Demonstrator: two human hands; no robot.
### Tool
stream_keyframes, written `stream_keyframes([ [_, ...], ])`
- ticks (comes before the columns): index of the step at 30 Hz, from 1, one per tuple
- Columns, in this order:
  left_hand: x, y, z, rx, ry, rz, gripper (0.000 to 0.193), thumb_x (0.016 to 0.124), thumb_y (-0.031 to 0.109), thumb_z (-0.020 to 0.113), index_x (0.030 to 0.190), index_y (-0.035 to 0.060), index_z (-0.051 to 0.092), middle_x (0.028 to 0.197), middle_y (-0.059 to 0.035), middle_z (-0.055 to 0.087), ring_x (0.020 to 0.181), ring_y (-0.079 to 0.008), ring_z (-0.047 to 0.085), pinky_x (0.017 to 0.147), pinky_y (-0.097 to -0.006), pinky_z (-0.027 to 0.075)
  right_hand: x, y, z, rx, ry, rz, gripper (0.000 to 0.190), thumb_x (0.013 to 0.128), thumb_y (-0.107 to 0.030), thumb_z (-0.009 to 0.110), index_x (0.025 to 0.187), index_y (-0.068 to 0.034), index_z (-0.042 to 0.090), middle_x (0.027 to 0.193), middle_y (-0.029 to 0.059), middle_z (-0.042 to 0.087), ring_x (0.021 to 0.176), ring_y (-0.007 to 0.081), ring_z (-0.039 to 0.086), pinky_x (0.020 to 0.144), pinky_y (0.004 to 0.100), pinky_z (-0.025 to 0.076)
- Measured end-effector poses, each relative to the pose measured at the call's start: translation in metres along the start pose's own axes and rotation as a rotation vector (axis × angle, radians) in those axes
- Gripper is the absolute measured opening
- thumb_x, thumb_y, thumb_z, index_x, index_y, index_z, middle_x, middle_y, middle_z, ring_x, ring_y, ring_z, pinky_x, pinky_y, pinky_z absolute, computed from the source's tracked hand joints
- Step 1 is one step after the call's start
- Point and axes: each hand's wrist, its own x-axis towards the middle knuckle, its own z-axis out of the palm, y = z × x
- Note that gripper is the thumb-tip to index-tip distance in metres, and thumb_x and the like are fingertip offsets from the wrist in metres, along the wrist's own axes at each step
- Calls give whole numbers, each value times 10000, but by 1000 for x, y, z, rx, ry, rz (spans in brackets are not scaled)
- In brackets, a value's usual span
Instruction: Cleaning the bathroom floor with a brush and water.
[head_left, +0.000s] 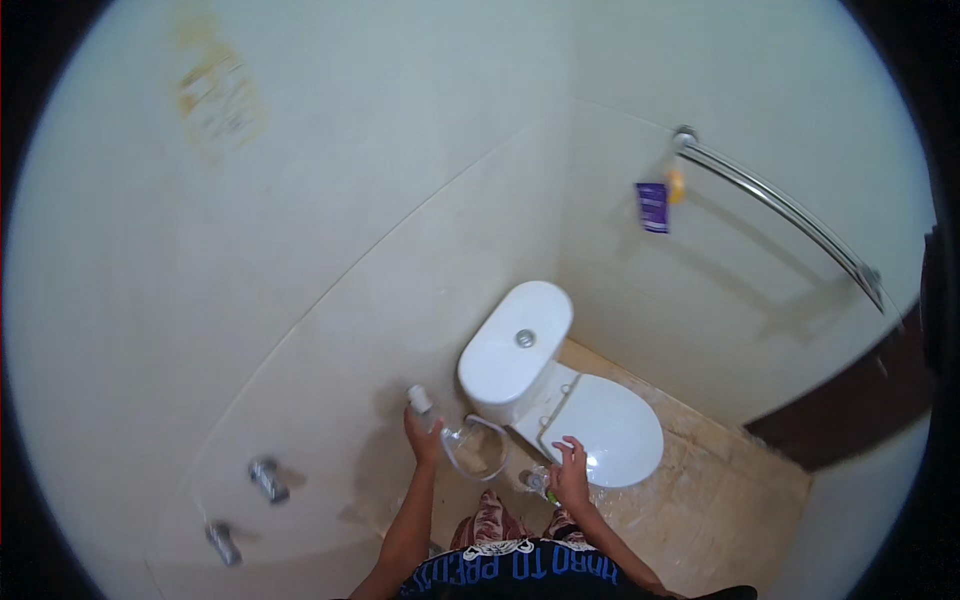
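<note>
My left hand (425, 441) is closed around a white handheld sprayer (420, 399), close to the wall left of the toilet. The sprayer is blurred and its lower part is hidden by my fingers. A pale flexible hose (491, 474) hangs in a loop between that hand and the toilet. My right hand (571, 476) hovers over the near edge of the white toilet lid (615, 431), fingers bent and apart, with nothing seen in it. The lid is down. Partly behind this hand, a clear plastic bottle (535, 480) with a green patch appears low by the floor.
The toilet tank (514, 345) with its round flush button (525, 338) stands in the corner. Two metal taps (268, 480) stick out of the left wall. A towel rail (780, 202) crosses the right wall, a purple packet (652, 208) beside it. The tan floor (697, 502) looks wet.
</note>
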Motion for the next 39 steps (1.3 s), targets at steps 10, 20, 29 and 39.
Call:
stream_keyframes([
  [10, 50, -22, 24, -350, -111, -55, 303, 834, 202, 509, 963, -71, 500, 820, -134, 558, 720, -229, 545, 668, -343, 448, -21, -18, 1, -182, 227, 297, 370, 661, 2, 505, 1028, -37, 474, 1091, 155, 408, 944, 341, 435, 814, 405, 386],
  [20, 9, 177, -65, -417, -900, 407, 213, 759, 154, 582, 842, -4, 467, 720, -53, 515, 619, -152, 496, 561, -290, 417, -62, -54, -32, 135, 74, 188, 613, 689, -279, 658, 1193, -73, 376, 1191, 149, 401, 1116, 304, 375, 941, 385, 305],
  [29, -136, 318, -120, -463, -1173, 1077, 377, 687, 331, 603, 844, 7, 491, 943, -150, 433, 1012, -341, 358, 885, -448, 263, -125, -72, -40, 584, 116, 16, 619, 644, -260, 672, 1130, 4, 393, 1105, 180, 455, 1044, 288, 438, 879, 368, 341],
  [39, -231, 345, -102, -467, -1582, 1096, 487, 722, 338, 595, 1066, 28, 443, 1226, -133, 352, 1165, -335, 286, 961, -399, 199, -214, -50, -56, 837, 687, 53, 286, 738, -88, 568, 994, 2, 477, 898, 85, 539, 865, 176, 520, 759, 309, 408],
])
